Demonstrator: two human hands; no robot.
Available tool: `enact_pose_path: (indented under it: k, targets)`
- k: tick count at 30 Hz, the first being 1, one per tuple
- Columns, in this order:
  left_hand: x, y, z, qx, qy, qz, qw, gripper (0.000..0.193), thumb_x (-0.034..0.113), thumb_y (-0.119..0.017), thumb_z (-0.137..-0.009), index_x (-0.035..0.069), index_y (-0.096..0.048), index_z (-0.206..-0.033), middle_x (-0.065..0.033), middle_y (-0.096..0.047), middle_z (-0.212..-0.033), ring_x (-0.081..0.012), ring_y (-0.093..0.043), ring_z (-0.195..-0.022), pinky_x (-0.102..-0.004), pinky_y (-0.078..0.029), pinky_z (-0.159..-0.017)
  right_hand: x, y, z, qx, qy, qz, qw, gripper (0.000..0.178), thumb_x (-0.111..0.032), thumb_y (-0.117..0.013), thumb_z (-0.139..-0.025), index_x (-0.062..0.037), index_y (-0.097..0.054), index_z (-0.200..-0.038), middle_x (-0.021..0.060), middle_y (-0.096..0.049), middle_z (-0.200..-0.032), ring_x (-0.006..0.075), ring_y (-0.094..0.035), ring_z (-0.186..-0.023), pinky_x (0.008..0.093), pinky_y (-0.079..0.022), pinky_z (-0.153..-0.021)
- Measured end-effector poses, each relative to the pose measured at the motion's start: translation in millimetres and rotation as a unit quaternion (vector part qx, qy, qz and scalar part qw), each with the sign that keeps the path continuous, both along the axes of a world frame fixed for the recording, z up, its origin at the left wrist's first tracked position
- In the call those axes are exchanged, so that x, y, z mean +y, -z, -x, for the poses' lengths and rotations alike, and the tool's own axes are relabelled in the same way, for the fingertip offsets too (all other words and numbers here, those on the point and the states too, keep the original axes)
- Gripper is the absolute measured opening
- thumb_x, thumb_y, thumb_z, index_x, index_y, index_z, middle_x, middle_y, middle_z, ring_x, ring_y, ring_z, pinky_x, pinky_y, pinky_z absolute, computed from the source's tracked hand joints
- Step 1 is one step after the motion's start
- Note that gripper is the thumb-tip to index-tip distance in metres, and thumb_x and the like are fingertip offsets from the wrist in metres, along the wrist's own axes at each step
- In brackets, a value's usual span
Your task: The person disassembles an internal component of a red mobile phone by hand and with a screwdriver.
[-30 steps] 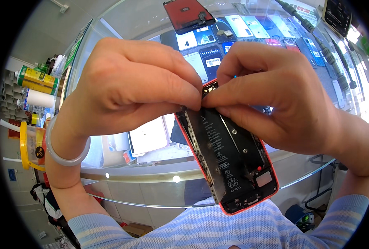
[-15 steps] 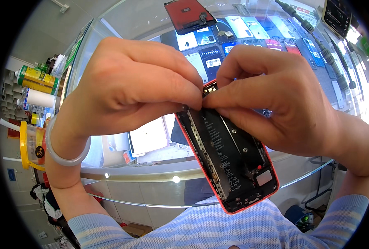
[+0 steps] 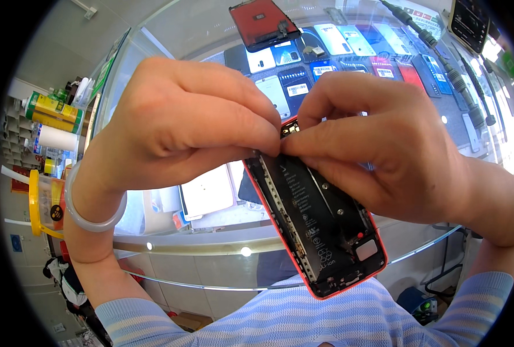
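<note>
Head view: from my remote seat I see the opened phone (image 3: 328, 228) in front of the person's torso, overlapping the counter's front edge, its red frame around a black battery (image 3: 308, 199). Its long axis slants: the far end sits under the fingertips, and the near end points toward the striped shirt (image 3: 326, 312), a little to the right. So nearly all of the phone lies on the body side of the pinch. Both hands meet there, but I judge the right hand (image 3: 378, 141) nearer, since it overlaps the phone's right long edge, while the left hand (image 3: 196, 118) reaches in to the far left corner. Each has thumb and fingers drawn together; I cannot tell what either one grips, because the fingers cover it. Beyond stands the glass counter (image 3: 199, 246), with a red-backed panel (image 3: 257, 26) on the far side and rows of phones (image 3: 333, 39) behind the fingers.
</note>
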State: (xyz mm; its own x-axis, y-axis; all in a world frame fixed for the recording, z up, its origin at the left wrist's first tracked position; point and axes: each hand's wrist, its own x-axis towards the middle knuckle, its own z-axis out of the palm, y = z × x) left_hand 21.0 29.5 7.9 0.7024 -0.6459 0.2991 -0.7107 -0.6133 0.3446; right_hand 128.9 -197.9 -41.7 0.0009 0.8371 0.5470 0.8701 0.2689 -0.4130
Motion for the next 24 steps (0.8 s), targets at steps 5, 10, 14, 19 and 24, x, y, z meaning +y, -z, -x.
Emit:
enact_pose_path:
  k: [5, 10, 14, 19, 24]
  targets:
    - [-0.5, 1.8, -1.0, -0.014, 0.003, 0.005, 1.0, 0.01, 0.0, -0.075, -0.074, -0.001, -0.073, -0.084, -0.0113, -0.072, -0.086, -0.0279, -0.069, -0.074, -0.0339, -0.056, -0.066, -0.1, 0.5, -0.5, 0.004, -0.002, -0.004, 1.0, 0.016, 0.002, -0.077, -0.078, -0.0006, -0.075, -0.093, 0.0127, -0.065, -0.091, 0.0255, -0.065, -0.074, 0.0323, -0.048, -0.058]
    - [-1.2, 3.2, -1.7, -0.03, 0.006, 0.008, 1.0, 0.009, -0.001, -0.075, -0.074, -0.001, -0.073, -0.083, -0.0106, -0.072, -0.084, -0.0275, -0.07, -0.072, -0.0339, -0.056, -0.065, -0.6, 0.7, 0.1, 0.012, -0.001, -0.003, 1.0, 0.017, 0.001, -0.077, -0.077, -0.001, -0.075, -0.094, 0.0127, -0.066, -0.091, 0.0256, -0.065, -0.074, 0.0325, -0.049, -0.059]
    - [-1.7, 2.9, -1.7, -0.021, 0.002, 0.01, 1.0, 0.009, 0.0, -0.075, -0.074, -0.001, -0.073, -0.082, -0.0108, -0.072, -0.084, -0.0275, -0.07, -0.072, -0.034, -0.056, -0.066, -0.7, 1.3, -0.6, 0.011, -0.006, -0.003, 1.0, 0.017, 0.001, -0.077, -0.078, -0.001, -0.075, -0.094, 0.0128, -0.066, -0.092, 0.0262, -0.066, -0.075, 0.0331, -0.049, -0.059]
    - [-2.4, 1.8, -1.2, -0.017, -0.003, 0.005, 1.0, 0.008, 0.0, -0.076, -0.074, -0.001, -0.072, -0.081, -0.0107, -0.072, -0.083, -0.0276, -0.07, -0.073, -0.0341, -0.057, -0.066, -0.2, 2.4, -1.7, 0.017, -0.017, -0.012, 1.0, 0.017, 0.0, -0.077, -0.078, -0.0009, -0.075, -0.094, 0.0128, -0.066, -0.092, 0.0273, -0.066, -0.075, 0.0337, -0.049, -0.06]
    - [-2.5, 2.7, -1.7, -0.023, 0.0, 0.007, 1.0, 0.008, -0.001, -0.076, -0.073, -0.001, -0.072, -0.08, -0.0104, -0.072, -0.082, -0.027, -0.07, -0.072, -0.0337, -0.056, -0.065, -2.0, 1.1, -1.3, 0.001, -0.012, -0.002, 1.0, 0.017, -0.001, -0.077, -0.079, -0.0017, -0.075, -0.096, 0.0121, -0.066, -0.092, 0.0281, -0.065, -0.076, 0.0342, -0.05, -0.062]
